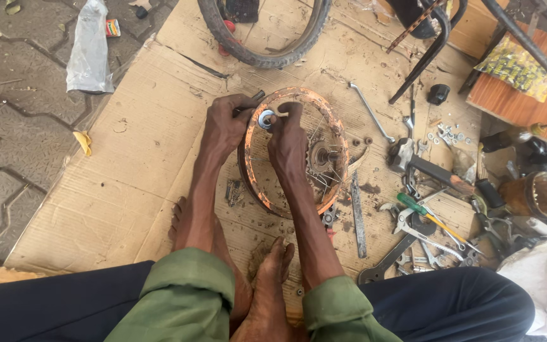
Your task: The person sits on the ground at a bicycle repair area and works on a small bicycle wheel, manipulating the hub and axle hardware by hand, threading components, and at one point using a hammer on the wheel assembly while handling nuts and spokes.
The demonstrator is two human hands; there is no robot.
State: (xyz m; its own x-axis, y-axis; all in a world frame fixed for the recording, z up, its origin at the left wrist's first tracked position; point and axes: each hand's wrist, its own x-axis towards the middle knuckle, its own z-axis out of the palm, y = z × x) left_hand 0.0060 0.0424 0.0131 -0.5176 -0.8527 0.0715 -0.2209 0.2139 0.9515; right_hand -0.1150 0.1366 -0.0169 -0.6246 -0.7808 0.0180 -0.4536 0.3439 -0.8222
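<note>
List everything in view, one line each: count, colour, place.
wheel rim: 1, rusty orange, centre of cardboard
washer: 1, silver, at the rim's top edge, between the hands
tyre: 1, black, top centre
cardboard: 1 sheet, tan, under everything
plastic bag: 1, clear, top left on paving
long wrench: 1, silver, right of rim
screwdriver: 1, green and yellow, in the tool pile at right
can: 1, rusty, far right
left hand: holds a dark tool
right hand: on the rim
</note>
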